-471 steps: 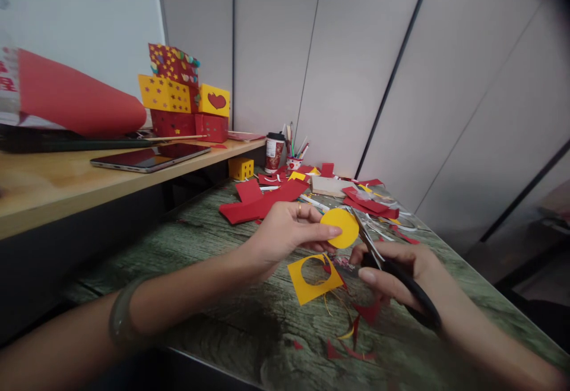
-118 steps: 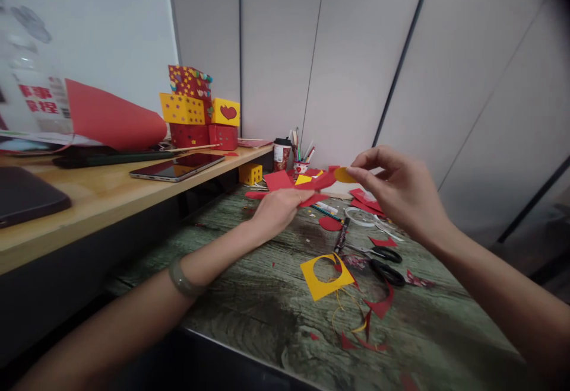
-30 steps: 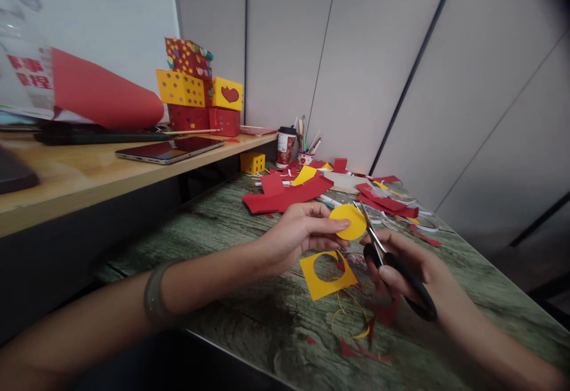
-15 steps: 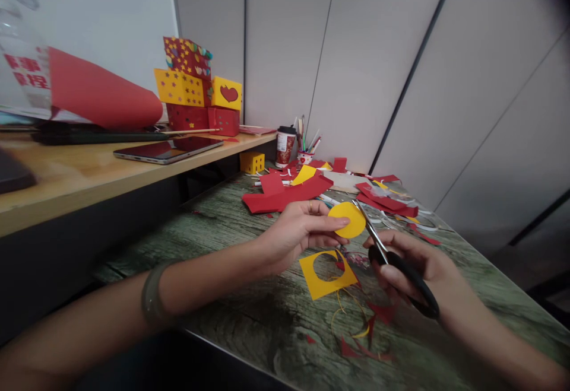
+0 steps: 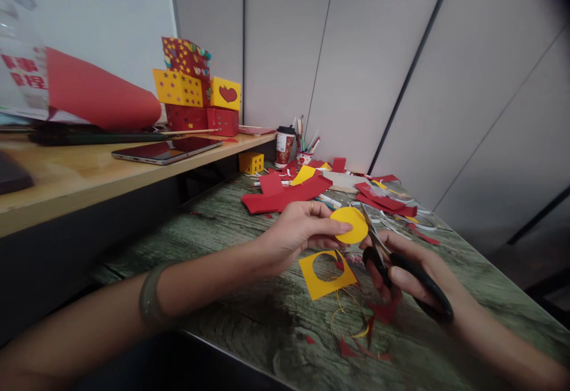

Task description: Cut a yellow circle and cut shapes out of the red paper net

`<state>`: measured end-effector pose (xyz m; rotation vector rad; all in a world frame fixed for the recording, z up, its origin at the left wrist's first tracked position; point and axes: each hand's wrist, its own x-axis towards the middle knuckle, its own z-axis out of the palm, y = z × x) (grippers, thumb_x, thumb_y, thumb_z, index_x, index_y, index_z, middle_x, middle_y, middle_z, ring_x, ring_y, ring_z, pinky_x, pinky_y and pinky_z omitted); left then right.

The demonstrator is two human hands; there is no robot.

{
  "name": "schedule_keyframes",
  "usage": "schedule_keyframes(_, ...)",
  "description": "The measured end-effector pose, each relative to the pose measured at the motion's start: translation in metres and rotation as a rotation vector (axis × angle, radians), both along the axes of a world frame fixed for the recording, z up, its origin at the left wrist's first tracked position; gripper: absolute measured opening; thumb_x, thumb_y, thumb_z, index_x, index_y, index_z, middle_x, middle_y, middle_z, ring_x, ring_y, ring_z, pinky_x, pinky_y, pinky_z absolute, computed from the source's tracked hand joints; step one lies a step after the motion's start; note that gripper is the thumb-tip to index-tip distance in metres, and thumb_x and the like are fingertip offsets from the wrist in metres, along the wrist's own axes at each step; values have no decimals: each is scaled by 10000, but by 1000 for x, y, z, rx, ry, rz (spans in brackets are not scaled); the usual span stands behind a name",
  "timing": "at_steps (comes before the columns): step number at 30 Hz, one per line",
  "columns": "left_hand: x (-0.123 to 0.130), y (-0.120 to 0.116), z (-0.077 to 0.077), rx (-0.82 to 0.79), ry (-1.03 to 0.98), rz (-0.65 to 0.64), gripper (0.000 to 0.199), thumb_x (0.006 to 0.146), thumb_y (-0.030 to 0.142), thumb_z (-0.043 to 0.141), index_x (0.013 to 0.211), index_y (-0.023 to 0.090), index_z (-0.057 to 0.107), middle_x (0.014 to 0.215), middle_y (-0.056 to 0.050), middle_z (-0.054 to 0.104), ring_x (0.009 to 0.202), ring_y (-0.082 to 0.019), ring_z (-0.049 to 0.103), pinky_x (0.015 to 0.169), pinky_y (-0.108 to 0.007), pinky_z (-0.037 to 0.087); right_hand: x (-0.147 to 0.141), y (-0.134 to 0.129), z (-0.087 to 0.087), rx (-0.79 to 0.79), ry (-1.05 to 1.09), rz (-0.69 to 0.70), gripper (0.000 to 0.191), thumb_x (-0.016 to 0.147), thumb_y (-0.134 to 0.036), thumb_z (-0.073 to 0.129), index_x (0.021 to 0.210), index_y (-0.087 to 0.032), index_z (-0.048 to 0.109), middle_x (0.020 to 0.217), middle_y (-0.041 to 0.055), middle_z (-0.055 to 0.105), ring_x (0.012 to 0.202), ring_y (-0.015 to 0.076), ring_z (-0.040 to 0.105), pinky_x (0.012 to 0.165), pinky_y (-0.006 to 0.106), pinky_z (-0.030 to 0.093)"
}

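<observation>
A: what's up rn?
B: R hand [image 5: 439, 269] grips scissors [image 5: 430, 288], L hand [image 5: 294, 232] pinches yellow circle [image 5: 356, 218], blades at its R edge. Prob trimming the rim imo; next snip'd need the circle turned a bit, fingertips clear. Yellow sheet w/ a hole [image 5: 314, 287] is below on the bench [image 5: 249, 326], red paper [image 5: 285, 200] farther back.
A: diff vs few secs ago?
B: scissors were lying on the bench then, now they're held.

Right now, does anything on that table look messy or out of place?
Yes: red scraps and curled yellow trimmings lie loose on the table, nearer the viewer than the holed yellow sheet, like litter.
</observation>
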<state>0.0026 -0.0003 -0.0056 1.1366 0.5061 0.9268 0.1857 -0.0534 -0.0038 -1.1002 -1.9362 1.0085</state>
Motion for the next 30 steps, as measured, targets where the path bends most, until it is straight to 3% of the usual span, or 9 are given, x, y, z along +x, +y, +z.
schedule_keyframes(13, 0, 0, -2, 15, -8, -7, 216, 615, 179, 685, 631, 107, 483, 681, -9, 559, 641, -92, 558, 667, -242, 425, 0, 1, -4, 58, -1, -16, 307, 730, -504, 524, 838, -224, 464, 652, -25, 449, 555, 115, 410, 500, 219, 332)
schedule_keyframes(30, 0, -1, -2, 20, -27, -4, 211, 606, 168, 683, 605, 109, 481, 648, 4, 549, 622, -79, 541, 653, -234, 419, -2, 1, -2, 67, -3, -58, 304, 701, -500, 560, 803, -225, 479, 629, -37, 445, 531, 108, 417, 476, 206, 346)
